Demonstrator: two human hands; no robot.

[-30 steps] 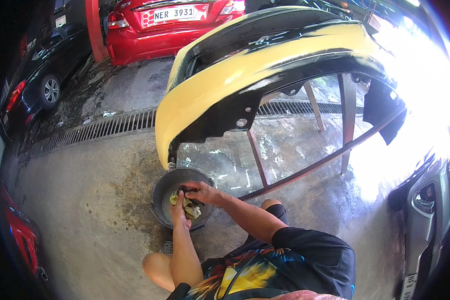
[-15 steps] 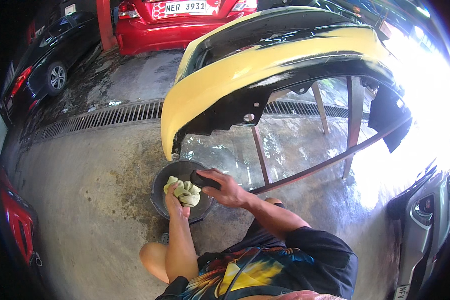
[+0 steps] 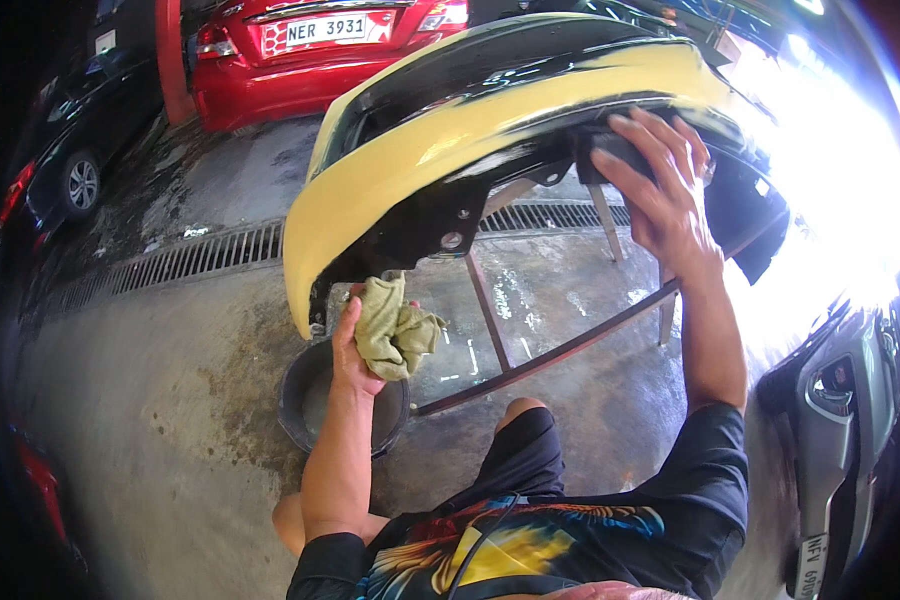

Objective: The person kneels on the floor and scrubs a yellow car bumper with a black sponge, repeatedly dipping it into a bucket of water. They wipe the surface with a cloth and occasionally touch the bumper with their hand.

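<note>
Left hand [image 3: 348,352] cups a crumpled olive-green cloth [image 3: 392,330], likely limp, best bunched centrally; right hand [image 3: 674,215] clasps a black block [image 3: 621,152].

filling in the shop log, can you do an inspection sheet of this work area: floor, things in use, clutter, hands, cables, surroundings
Surface: concrete floor, stained and shiny in patches; drain grate across it.
Things in use: greenish cloth, crumpled; dark block; yellow-and-black bumper with patchy colour.
Clutter: dark bucket below the cloth; reddish-brown bar ending near it in view.
Hands: left hand holds the cloth; right hand holds the block at the bumper, contact unclear.
Cables: thin dark cord over the person's shirt.
Surroundings: red car, black car, grey vehicle; strong glare at right.
</note>
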